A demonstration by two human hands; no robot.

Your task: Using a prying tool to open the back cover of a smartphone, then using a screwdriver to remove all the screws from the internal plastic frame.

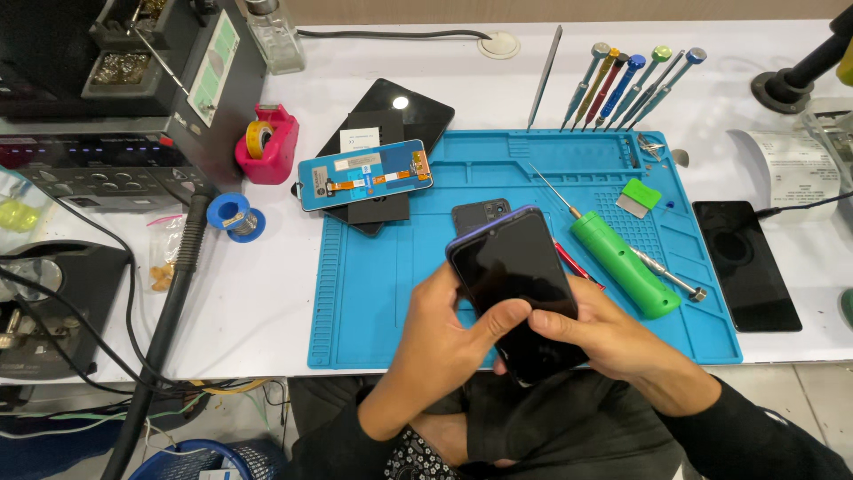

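Smartphone (520,284) held above the near edge of the blue mat (373,293), dark screen up, tilted away from the body. Left hand (440,342) closed around the left edge, thumb across the glass; right hand (613,342) gripping the lower right corner, thumb pressing near the bottom of the screen.

Risks, as judged:
- Slip over the worktop (258,284) edge onto the lap or floor, caused by the overhanging hold.
- Cracked glass from uneven thumb pressure at one corner.
- Knocking the green electric screwdriver (626,262), lying just beside the right hand, off the mat.

Containers:
- Clear plastic bag (162,258) at left: small yellowish parts, kind not discernible.
- Pink tape dispenser (267,142): one roll of yellow tape.
- Glass bottle (274,36) at rear: contents not discernible.
- Mat tray recesses: apparently bare except small metal pieces at the top right.
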